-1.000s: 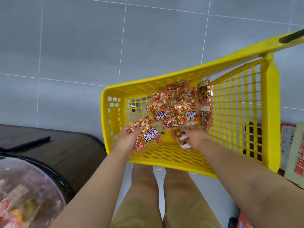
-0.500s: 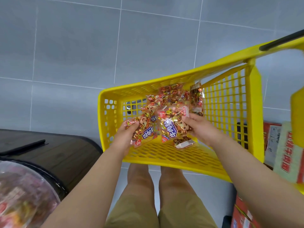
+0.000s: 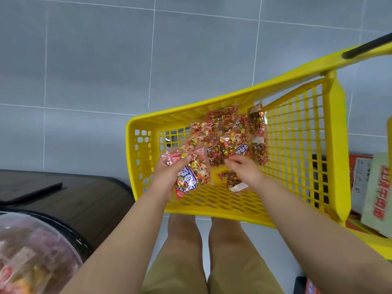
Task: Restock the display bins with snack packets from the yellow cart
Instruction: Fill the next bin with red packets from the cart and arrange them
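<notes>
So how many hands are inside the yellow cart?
2. The left hand grips a snack packet near the yellow cart's left wall; the right hand reaches the packet pile in the middle. Neither is hidden.

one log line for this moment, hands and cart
stage: picking from yellow cart | left hand: grips snack packets | right hand: reaches packet pile, grip unclear

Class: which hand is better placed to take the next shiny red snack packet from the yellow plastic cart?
Right hand: it hovers by the heaped packets; the left hand grips a packet.
</notes>
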